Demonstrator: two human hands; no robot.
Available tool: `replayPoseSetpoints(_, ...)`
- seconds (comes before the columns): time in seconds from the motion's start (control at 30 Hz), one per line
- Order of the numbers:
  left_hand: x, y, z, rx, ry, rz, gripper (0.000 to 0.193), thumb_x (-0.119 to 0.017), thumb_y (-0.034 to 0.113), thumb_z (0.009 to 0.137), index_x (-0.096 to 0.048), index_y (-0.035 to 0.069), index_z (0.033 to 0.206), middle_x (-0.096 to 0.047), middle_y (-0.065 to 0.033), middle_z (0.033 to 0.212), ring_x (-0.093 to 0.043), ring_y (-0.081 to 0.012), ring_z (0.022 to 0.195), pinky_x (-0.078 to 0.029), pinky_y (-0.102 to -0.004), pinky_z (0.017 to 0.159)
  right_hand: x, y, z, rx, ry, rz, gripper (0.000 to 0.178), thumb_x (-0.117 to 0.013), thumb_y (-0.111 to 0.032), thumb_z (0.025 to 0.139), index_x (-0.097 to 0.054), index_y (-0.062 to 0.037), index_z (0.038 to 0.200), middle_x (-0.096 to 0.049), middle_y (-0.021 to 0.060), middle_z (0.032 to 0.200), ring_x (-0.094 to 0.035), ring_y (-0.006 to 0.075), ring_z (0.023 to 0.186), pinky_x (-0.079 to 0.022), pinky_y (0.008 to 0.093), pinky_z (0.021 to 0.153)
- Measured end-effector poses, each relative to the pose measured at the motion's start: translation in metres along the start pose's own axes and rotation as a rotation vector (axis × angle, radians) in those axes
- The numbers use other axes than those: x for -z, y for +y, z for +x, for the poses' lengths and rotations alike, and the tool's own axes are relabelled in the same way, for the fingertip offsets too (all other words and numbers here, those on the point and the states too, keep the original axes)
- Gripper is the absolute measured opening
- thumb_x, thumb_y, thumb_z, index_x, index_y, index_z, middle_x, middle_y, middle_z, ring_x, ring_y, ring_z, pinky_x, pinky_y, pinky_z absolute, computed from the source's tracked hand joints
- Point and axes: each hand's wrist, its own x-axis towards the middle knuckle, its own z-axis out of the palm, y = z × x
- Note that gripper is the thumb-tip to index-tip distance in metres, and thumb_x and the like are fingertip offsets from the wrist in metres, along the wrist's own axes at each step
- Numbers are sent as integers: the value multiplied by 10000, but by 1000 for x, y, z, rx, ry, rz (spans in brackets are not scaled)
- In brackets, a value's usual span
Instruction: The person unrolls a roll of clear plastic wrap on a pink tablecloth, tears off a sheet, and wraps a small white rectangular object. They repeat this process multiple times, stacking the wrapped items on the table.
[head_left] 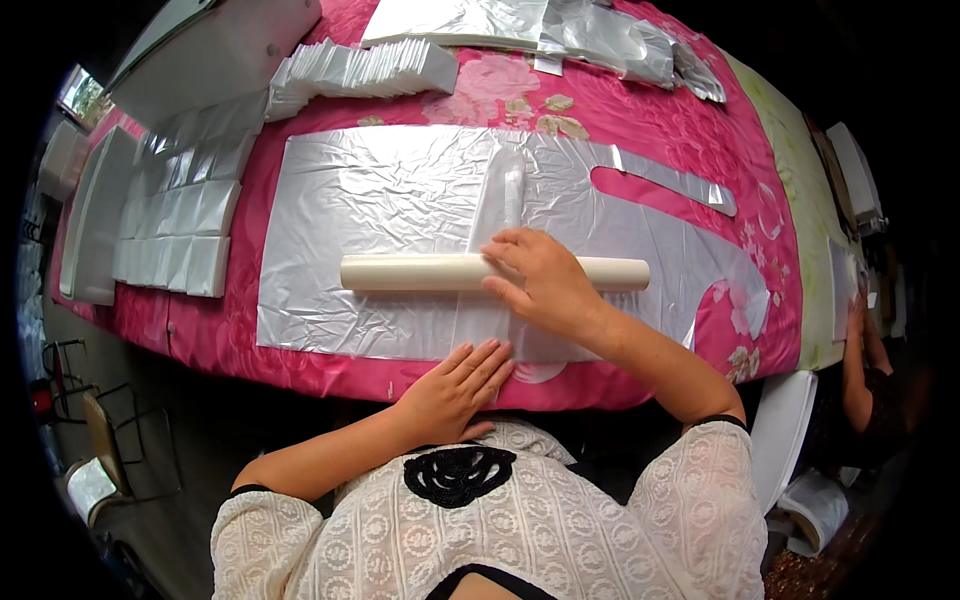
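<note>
A thin, silvery-white plastic sheet (390,190) lies wrinkled on the table, with rounded cut-outs and strap-like ends at its right. Across its middle rests a cream tube (410,273). My right hand (545,275) grips this tube, fingers over the far side and thumb on the near side. A narrow folded strip (502,195) of the plastic runs away from me beyond the tube. Flat at the sheet's near edge, my left hand (465,383) presses with its fingers stretched out; it holds nothing.
A pink floral cloth (700,130) covers the table. Folded white packets (175,235) stand in rows at left beside a white box (95,225). More folded packets (365,72) and stacked silvery sheets (470,20) lie at the back. Another person's arm (857,370) shows at far right.
</note>
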Motion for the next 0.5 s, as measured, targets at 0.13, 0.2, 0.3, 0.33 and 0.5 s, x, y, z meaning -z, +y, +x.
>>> replayPoseSetpoints(0.13,-7,8,0,13,25,29,776,-504,475,805,-295,-39,1347,-280,-202,1418,-254,-312,1329,-197,-428,1083,-18,-11,-31,105,49,-156,430,-647,-105,735,-557,-50,1152,-565,115,1077,-525,304,976,-421,397,850)
replayPoseSetpoints(0.2,-7,11,0,33,20,32,774,-505,469,805,-293,-39,1349,-278,-201,1420,-253,-313,1330,-198,-427,1083,-15,-6,-23,104,68,-114,400,-632,-78,737,-567,-47,1130,-572,102,1057,-524,285,962,-415,386,846)
replayPoseSetpoints(0.3,-7,12,1,36,38,12,749,-513,436,807,-297,-38,1346,-272,-202,1423,-244,-314,1334,-197,-428,1082,-11,22,5,94,152,-160,359,-629,-85,741,-583,-52,1095,-583,77,1036,-528,266,952,-415,380,846)
replayPoseSetpoints(0.33,-8,12,1,28,50,17,739,-527,421,807,-305,-40,1339,-278,-206,1419,-255,-324,1328,-201,-437,1078,-10,35,18,85,185,-177,352,-629,-83,740,-589,-61,1089,-590,70,1030,-529,261,954,-415,378,847)
replayPoseSetpoints(0.5,-20,4,-1,-50,124,119,701,-616,295,777,-325,-50,1313,-294,-214,1410,-310,-354,1298,-248,-454,1059,7,89,71,-29,235,-208,336,-611,-77,774,-607,-90,1110,-590,80,1088,-517,275,1031,-401,383,917)
